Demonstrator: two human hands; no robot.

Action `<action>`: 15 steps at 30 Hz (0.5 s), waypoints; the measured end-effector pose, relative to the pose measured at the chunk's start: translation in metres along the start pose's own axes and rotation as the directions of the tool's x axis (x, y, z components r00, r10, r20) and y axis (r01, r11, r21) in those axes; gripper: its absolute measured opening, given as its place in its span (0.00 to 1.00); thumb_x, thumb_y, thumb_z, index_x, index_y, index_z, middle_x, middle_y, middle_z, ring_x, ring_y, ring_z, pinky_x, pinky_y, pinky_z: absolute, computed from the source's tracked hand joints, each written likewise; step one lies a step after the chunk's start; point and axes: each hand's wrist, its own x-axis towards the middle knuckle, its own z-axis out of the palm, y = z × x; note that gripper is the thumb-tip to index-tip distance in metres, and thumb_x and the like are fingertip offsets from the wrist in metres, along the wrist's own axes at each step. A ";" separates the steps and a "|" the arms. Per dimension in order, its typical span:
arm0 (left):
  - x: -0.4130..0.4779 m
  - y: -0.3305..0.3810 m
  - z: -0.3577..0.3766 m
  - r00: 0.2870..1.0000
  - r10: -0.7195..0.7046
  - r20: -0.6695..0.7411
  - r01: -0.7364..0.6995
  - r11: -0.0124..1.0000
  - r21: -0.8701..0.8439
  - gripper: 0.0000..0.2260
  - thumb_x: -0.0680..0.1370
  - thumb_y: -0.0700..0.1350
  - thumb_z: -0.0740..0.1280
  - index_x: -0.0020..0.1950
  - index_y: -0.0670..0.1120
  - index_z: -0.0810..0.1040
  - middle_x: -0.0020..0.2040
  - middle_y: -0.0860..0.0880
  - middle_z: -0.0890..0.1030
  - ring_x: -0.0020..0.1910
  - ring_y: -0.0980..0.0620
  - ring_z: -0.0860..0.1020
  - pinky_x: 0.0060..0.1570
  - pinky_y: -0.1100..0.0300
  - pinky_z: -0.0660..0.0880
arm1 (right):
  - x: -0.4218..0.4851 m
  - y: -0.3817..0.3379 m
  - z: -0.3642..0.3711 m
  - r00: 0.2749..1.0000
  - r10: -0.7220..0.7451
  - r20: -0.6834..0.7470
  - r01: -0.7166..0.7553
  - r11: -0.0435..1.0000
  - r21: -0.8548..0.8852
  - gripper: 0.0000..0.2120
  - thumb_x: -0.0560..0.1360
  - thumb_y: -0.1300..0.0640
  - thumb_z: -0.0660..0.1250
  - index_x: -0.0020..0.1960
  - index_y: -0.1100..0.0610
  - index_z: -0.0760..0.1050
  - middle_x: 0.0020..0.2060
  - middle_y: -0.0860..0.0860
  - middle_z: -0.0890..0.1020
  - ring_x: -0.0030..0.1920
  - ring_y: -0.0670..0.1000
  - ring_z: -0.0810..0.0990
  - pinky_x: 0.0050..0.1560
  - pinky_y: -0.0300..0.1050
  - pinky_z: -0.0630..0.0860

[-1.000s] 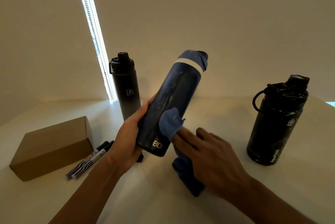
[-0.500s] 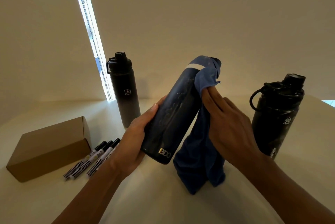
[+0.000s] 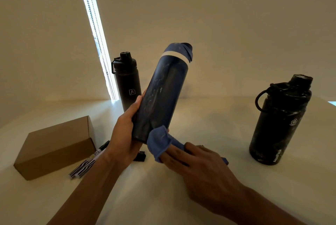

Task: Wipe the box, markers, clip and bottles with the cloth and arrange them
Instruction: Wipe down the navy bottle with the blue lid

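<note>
Navy water bottle (image 3: 163, 97): tall, dark blue body with a white band below a blue lid; held off the desk (image 3: 209, 197), tilted with the lid up and away to the right and the base low, near centre of view. Surface shows streaks.

Left hand (image 3: 125, 137): grip closed around the lower body of the navy water bottle, thumb along its left side.

Blue cloth (image 3: 160, 143): bunched, pressed against the base of the navy water bottle at its right lower edge; the rest trails under the right hand.

Right hand (image 3: 200, 166): fingers closed over the blue cloth, fingertips pushing it to the bottle.

Binder clip (image 3: 140, 155): black, on the desk just below the left hand, partly hidden by it.

Markers (image 3: 89, 163): several, black-and-white barrels, lying together on the desk between the box and the left forearm.

Cardboard box (image 3: 56, 148): brown, closed, on the desk at far left, just beside the markers.

Slim black bottle (image 3: 127, 82): upright at the back of the desk, behind the left hand, with a loop lid.

Wide black bottle (image 3: 280, 123): upright on the desk at right, well apart from the hands, carry loop on its left side.
</note>
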 end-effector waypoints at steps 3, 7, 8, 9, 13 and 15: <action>-0.003 -0.001 -0.002 0.999 -0.016 -0.036 0.019 0.998 0.059 0.07 0.79 0.55 0.63 0.53 0.54 0.76 0.43 0.55 0.86 0.48 0.54 0.82 0.49 0.57 0.83 | -0.003 0.002 0.001 0.999 0.010 -0.043 -0.012 0.999 -0.047 0.51 0.50 0.44 0.86 0.67 0.47 0.66 0.56 0.41 0.76 0.42 0.44 0.75 0.34 0.40 0.78; -0.014 0.003 0.001 0.980 -0.149 0.134 0.124 0.976 0.178 0.16 0.76 0.58 0.65 0.58 0.50 0.79 0.48 0.46 0.88 0.47 0.48 0.87 0.50 0.50 0.80 | -0.006 0.019 -0.012 0.973 0.144 -0.182 -0.156 0.986 -0.059 0.33 0.68 0.54 0.70 0.72 0.50 0.65 0.58 0.45 0.74 0.45 0.48 0.73 0.36 0.43 0.76; -0.016 0.003 0.003 0.973 -0.156 0.170 0.121 0.972 0.201 0.17 0.75 0.59 0.65 0.58 0.51 0.79 0.46 0.47 0.88 0.44 0.49 0.87 0.49 0.51 0.79 | -0.006 0.024 -0.016 0.961 0.185 -0.205 -0.204 0.976 -0.073 0.34 0.67 0.54 0.70 0.72 0.51 0.65 0.58 0.46 0.74 0.41 0.48 0.73 0.34 0.42 0.74; -0.019 0.004 0.006 0.965 -0.167 0.202 0.123 0.969 0.215 0.16 0.75 0.58 0.64 0.58 0.51 0.79 0.45 0.48 0.88 0.44 0.49 0.87 0.49 0.51 0.79 | -0.005 0.030 -0.021 0.946 0.234 -0.223 -0.255 0.965 -0.067 0.35 0.67 0.56 0.71 0.72 0.52 0.65 0.58 0.48 0.74 0.39 0.49 0.75 0.32 0.42 0.74; -0.027 0.002 0.012 0.932 -0.219 0.290 0.141 0.954 0.266 0.13 0.79 0.58 0.62 0.58 0.54 0.80 0.47 0.49 0.88 0.45 0.50 0.87 0.47 0.54 0.80 | -0.009 0.057 -0.028 0.888 0.373 -0.270 -0.399 0.916 -0.047 0.33 0.71 0.59 0.65 0.75 0.57 0.61 0.62 0.55 0.79 0.42 0.54 0.79 0.33 0.47 0.79; -0.029 0.002 0.014 0.924 -0.227 0.308 0.142 0.951 0.274 0.12 0.81 0.56 0.61 0.57 0.55 0.81 0.47 0.50 0.88 0.45 0.52 0.87 0.42 0.59 0.82 | -0.011 0.068 -0.033 0.866 0.397 -0.303 -0.427 0.904 -0.036 0.34 0.72 0.62 0.65 0.76 0.58 0.59 0.64 0.58 0.79 0.44 0.57 0.80 0.34 0.50 0.80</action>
